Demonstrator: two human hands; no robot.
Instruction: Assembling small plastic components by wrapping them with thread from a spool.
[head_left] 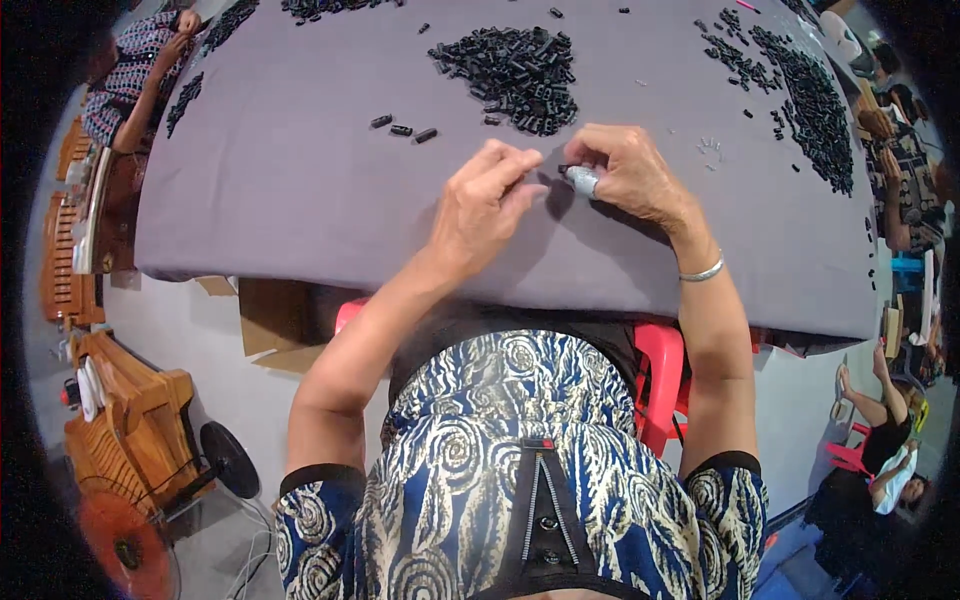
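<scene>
My right hand [635, 175] is closed over the cloth, pinching a small black plastic piece [565, 169] at its fingertips. A pale grey wrap [583, 181] covers one of its digits. Just to the left is my left hand [485, 205], its fingers curved and slightly blurred. Its thumb and forefinger are apart, and I see nothing between them. Beyond both hands lies a heap of small black plastic pieces [515, 75]. A short row of black pieces [401, 130] sits to the left of the heap. Several tiny clear pieces [710, 150] lie to the right of my right hand.
A grey cloth [330, 190] covers the table. More black pieces [815, 110] are piled at the right, with others along the far left edge. At the left edge another person's hand [180, 35] shows. A red plastic chair [660, 375] stands under me, and a fan [128, 545] at lower left.
</scene>
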